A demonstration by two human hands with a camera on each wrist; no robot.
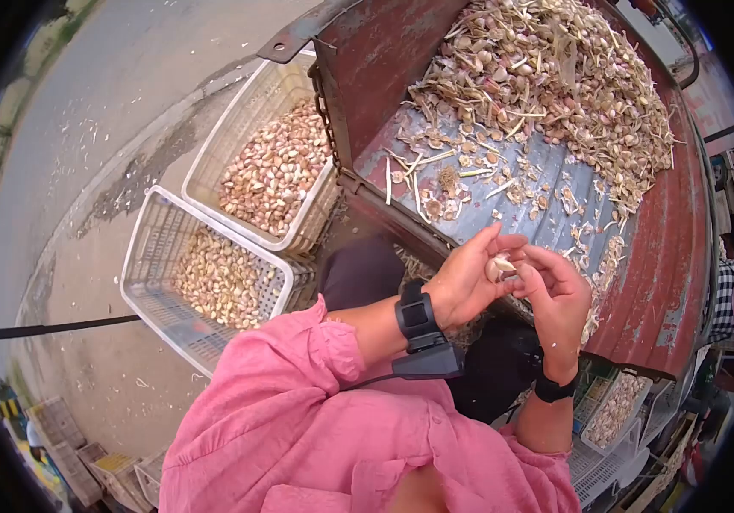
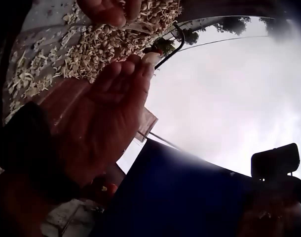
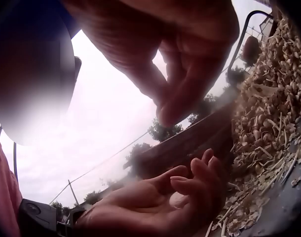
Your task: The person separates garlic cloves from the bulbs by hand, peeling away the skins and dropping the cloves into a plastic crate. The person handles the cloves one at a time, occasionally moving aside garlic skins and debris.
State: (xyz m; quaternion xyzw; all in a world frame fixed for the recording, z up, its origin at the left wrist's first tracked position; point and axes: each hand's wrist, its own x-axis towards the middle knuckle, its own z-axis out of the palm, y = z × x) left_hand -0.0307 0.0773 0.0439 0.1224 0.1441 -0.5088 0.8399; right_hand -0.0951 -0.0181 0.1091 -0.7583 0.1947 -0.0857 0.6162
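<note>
My left hand (image 1: 471,280) is turned palm up, its fingers curled around pale garlic cloves (image 1: 499,268). In the left wrist view a garlic clove (image 2: 151,59) shows at the thumb tip of the left hand (image 2: 103,113). From the right wrist, a clove (image 3: 178,200) appears among the curled fingers. My right hand (image 1: 562,301) is close beside it, thumb near the cloves in the head view. Seen from its own wrist, the right hand (image 3: 185,54) has thumb and fingertips brought together above the left hand, with nothing visible between them.
A large heap of garlic (image 1: 555,94) lies in the red metal truck bed (image 1: 670,231), with loose stalks and skins around it. Two white plastic crates, one at the back (image 1: 200,175) and one nearer (image 1: 132,274), hold garlic cloves. Another crate (image 1: 593,440) stands at lower right.
</note>
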